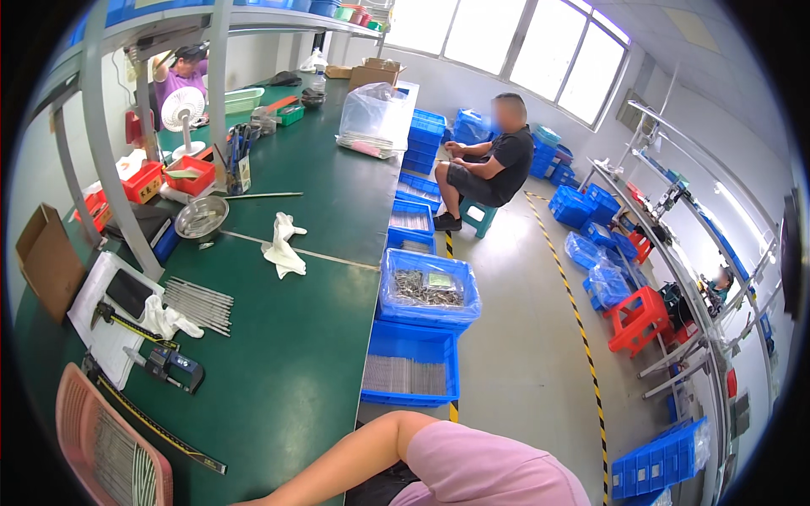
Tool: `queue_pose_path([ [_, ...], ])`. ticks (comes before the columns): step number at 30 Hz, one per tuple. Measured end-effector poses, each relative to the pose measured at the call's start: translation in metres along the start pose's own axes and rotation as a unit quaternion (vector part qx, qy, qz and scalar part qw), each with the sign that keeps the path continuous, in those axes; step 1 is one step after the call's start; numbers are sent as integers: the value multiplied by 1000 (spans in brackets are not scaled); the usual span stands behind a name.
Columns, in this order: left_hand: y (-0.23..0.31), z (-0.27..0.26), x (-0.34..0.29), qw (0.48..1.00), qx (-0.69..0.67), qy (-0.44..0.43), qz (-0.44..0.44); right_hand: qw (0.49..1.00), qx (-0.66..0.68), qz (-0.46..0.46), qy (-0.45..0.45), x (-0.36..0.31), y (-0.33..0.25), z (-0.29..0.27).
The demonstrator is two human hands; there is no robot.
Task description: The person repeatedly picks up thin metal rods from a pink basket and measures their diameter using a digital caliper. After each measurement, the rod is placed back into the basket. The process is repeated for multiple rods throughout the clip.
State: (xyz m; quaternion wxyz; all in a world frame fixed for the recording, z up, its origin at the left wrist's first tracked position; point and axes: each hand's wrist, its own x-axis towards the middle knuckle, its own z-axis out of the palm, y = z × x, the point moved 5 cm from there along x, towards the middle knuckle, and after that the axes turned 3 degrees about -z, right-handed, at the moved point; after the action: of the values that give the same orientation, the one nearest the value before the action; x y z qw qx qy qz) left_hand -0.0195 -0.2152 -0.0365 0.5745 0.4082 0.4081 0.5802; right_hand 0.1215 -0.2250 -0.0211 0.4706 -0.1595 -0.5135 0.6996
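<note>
My right arm, in a pink short sleeve [489, 455], reaches across the near edge of the green table [278, 363]. Its forearm [346, 464] runs down to the left, and the hand is cut off by the lower edge. My left hand is also outside the view. To the left of the forearm stands a pink plastic basket [72, 405] holding thin metal rods [114, 447]. Beside it lie a dark ruler [160, 424], a digital micrometer [169, 368] and a caliper [135, 327]. Farther up, a row of metal rods [199, 305] lies beside a white glove [169, 320].
Another white glove [284, 244] and a metal bowl [202, 218] lie farther along the table. Blue crates [409, 337] with metal parts line its right side. A person in black [506, 160] sits on a green stool [479, 218]. Red stools [637, 319] stand at right.
</note>
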Motion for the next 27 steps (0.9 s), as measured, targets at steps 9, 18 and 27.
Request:
queue_pose_path([
  [9, -1, 9, -9, 999, 31, 2, -38, 994, -79, 6, 74, -14, -15, -2],
  [18, 1, 31, 0, 993, 101, -6, -56, 952, 207, 80, 211, -12, -24, -47],
  [27, 0, 21, -12, 990, -13, -128, -63, 890, 311, 209, 261, -6, -8, -34],
])
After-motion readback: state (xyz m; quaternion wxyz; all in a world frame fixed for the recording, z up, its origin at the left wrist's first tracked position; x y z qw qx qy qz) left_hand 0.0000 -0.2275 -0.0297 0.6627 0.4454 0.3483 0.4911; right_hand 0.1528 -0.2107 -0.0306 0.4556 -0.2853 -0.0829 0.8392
